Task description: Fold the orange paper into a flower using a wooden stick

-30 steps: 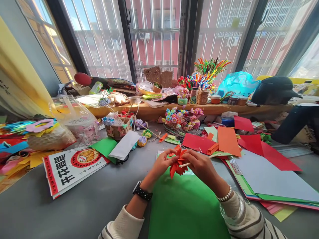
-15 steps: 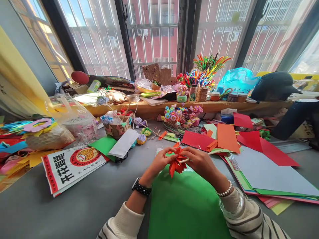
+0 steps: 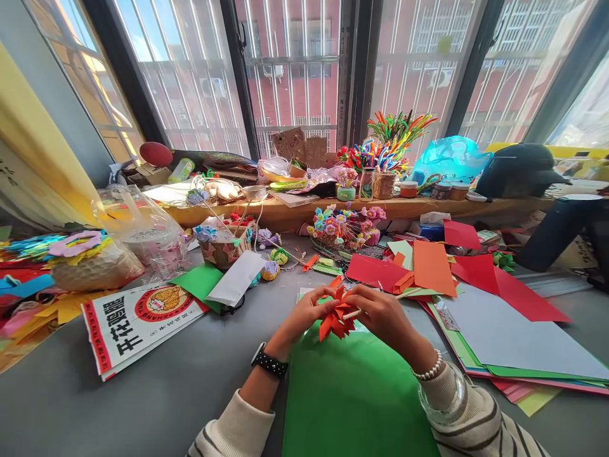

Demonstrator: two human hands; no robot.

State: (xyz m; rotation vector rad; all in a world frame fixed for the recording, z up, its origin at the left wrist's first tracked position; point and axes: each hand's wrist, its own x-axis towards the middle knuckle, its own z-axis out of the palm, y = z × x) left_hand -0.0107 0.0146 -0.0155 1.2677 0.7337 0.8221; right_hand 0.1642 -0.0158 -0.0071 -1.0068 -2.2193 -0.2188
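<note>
An orange-red folded paper flower [image 3: 337, 325] with pointed petals is held between both hands, over the top end of a green paper sheet [image 3: 356, 393]. My left hand [image 3: 304, 312] is closed on the flower's left side, with thumb and fingers pinching its petals. From the right, the fingers of my right hand [image 3: 380, 312] are bent in against the petals. A thin white stick [image 3: 353, 314] sticks out from under those right fingers towards the flower; its other end is hidden by the hand. The fingers partly cover the flower's upper part.
On the right lie a red sheet [image 3: 378, 273], an orange sheet [image 3: 434, 268] and a stack of coloured paper [image 3: 523, 336]. A printed paper bag [image 3: 143, 327] is on the left. Craft flowers [image 3: 340, 225] and a plastic-wrapped cup [image 3: 155, 247] stand towards the windowsill.
The flower has turned slightly between my fingers, its lower petals now pointing in a different direction. Both hands stay in nearly the same place. The head view has shifted a little.
</note>
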